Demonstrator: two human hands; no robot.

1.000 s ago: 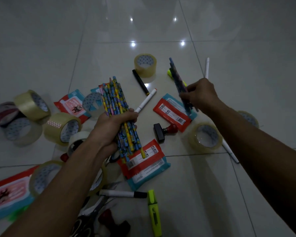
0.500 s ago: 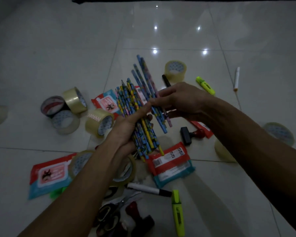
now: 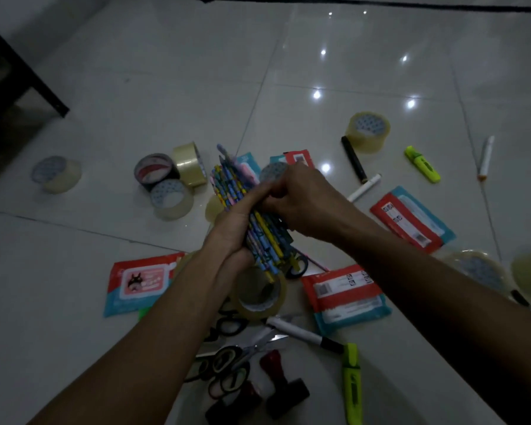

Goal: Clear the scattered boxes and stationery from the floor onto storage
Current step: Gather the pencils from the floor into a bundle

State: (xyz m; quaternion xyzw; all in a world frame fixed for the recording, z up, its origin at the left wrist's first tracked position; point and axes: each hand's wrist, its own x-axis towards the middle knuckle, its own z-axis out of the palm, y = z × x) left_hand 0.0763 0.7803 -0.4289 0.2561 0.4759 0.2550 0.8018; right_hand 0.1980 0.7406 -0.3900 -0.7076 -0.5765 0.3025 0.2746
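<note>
Both hands close on one bundle of patterned pencils at frame centre: left hand wraps the bundle from the 9 o'clock side with fingers curled round it, right hand meets it from 3 o'clock, fingers bent over the upper part of the shafts. Bundle tilted, tips toward 11 o'clock, lower ends toward 5 o'clock, held above the white tiled floor. Scan from the 9 o'clock edge rightward: dark furniture leg at 10 o'clock; lone clear tape roll well apart from the rest; cluster of three tape rolls, touching one another, just left of the pencil tips. At 8 o'clock, a red-and-teal packet lies flat. Directly under the hands, another tape roll; scissors and dark red stamps at 6 o'clock. White marker with black cap and yellow highlighter at 5 o'clock, tips near each other. Second packet just right of centre, third packet at 3 o'clock. At 1 o'clock: tape roll, black marker beside it, second yellow highlighter, white pen farthest right. More tape rolls at the 4 o'clock edge, blurred.
</note>
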